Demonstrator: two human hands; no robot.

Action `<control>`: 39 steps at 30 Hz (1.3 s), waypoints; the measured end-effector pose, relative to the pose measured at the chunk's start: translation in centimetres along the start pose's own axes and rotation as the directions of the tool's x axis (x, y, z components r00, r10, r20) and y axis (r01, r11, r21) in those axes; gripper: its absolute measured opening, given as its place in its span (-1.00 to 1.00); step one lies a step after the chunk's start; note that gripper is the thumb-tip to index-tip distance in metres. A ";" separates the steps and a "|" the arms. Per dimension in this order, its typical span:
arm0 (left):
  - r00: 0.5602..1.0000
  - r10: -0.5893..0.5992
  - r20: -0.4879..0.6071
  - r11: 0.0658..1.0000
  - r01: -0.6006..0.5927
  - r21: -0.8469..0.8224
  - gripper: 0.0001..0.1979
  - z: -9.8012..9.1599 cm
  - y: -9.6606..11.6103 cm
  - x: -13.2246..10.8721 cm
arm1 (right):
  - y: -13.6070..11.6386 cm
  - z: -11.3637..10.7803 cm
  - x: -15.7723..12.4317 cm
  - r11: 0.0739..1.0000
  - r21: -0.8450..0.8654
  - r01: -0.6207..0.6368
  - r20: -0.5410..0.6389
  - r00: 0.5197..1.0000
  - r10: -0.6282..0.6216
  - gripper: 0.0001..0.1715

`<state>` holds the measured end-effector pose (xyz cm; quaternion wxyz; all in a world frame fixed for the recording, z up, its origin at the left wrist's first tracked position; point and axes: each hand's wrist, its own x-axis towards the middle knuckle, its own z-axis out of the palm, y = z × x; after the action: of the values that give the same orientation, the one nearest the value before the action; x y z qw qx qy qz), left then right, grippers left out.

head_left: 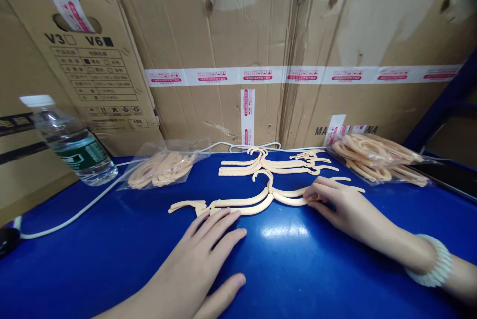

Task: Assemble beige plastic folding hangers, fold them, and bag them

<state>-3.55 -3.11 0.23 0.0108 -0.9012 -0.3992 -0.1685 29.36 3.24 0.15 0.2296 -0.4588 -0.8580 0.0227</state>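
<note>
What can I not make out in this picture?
Head view:
- Label print on the cardboard box: too small.
- The dark object: cut off by the left edge.
- Grip of the right hand on the hanger: hidden by the hand itself.
- The bagged hangers at right: overlapping, uncountable.

Pretty bright and even, with the light seemingly from overhead: there's a white glare patch on the glossy blue table [112,269] just below centre. The left hand [194,264] throws only a faint, soft shadow. The wide lens bends the edges, so the water bottle [70,142] at 9 o'clock leans and smears, and the 2 o'clock corner goes dark.
</note>
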 end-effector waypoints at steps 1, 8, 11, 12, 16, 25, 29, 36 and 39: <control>1.000 -0.005 -0.001 1.000 0.005 0.008 -0.56 0.0 0.1 0.0 | -0.1 0.0 0.0 1.000 -0.001 -0.005 0.006 1.000 0.005 -0.85; 0.999 0.032 0.043 0.996 -0.036 0.080 -0.54 -1.0 0.4 0.2 | -0.3 0.0 0.0 1.000 -0.006 -0.012 -0.003 1.000 0.012 -0.81; 0.996 0.053 0.071 0.994 -0.060 0.097 -0.53 -1.2 0.5 0.2 | -0.4 -0.1 0.0 1.000 -0.007 -0.021 0.011 1.000 0.021 -0.81; 0.995 0.058 0.076 0.993 -0.065 0.095 -0.53 -1.2 0.6 0.2 | -0.5 -0.1 0.0 1.000 -0.006 -0.023 0.017 1.000 0.023 -0.81; 0.999 0.035 0.039 0.995 -0.039 0.091 -0.55 -0.8 0.8 0.1 | -0.5 -0.1 0.0 1.000 -0.008 -0.012 0.018 1.000 0.012 -0.81; 0.998 0.001 0.061 0.989 -0.010 0.146 -0.44 -1.0 0.6 -0.1 | -0.5 -0.1 0.0 0.999 0.037 -0.014 -0.010 1.000 0.014 -0.81; 0.997 0.050 0.062 0.984 -0.060 0.168 -0.35 0.1 -0.5 -0.6 | -0.4 -0.1 0.0 0.999 0.040 -0.005 -0.011 1.000 0.005 -0.80; 0.998 0.063 -0.024 0.981 -0.057 0.186 -0.27 2.0 -1.5 -1.6 | -0.3 0.0 0.0 0.999 0.045 -0.003 -0.011 1.000 0.004 -0.81; 0.998 0.054 -0.020 0.974 -0.048 0.221 -0.26 1.9 -1.4 -1.8 | -0.3 -0.1 0.0 0.999 0.041 0.001 0.005 1.000 -0.001 -0.81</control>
<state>-5.12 -3.11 -2.29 0.1201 -0.9021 -0.3920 -0.1347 29.14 3.07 0.29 0.2368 -0.4533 -0.8583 0.0415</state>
